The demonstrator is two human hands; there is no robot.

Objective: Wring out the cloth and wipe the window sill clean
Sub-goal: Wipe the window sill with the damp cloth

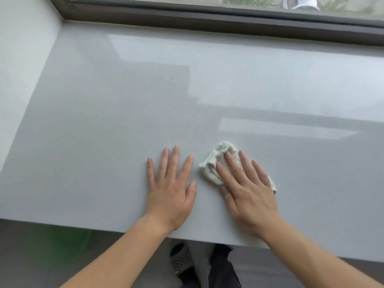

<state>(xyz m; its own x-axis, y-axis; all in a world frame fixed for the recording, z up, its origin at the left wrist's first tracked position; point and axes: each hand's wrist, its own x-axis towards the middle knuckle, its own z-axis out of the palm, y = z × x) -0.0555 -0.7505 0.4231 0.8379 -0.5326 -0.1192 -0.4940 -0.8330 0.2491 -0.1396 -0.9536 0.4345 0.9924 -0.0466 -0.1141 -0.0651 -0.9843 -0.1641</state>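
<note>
Pressing flat, the right hand (247,188) lies with straight fingers (230,163) on the crumpled white cloth (216,161) near the window sill's (104,121) front edge; the left hand (170,183) rests beside it, fingers spread, holding nothing.

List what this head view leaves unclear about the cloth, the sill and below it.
Cloth: head view, largely covered by the right hand; wetness indeterminable.
Window sill: right end cut off by the frame edge.
Green shape under the sill: blurred, unidentifiable.

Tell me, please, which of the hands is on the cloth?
The right hand, fingers flat on the white cloth; the left hand lies bare on the sill.
</note>
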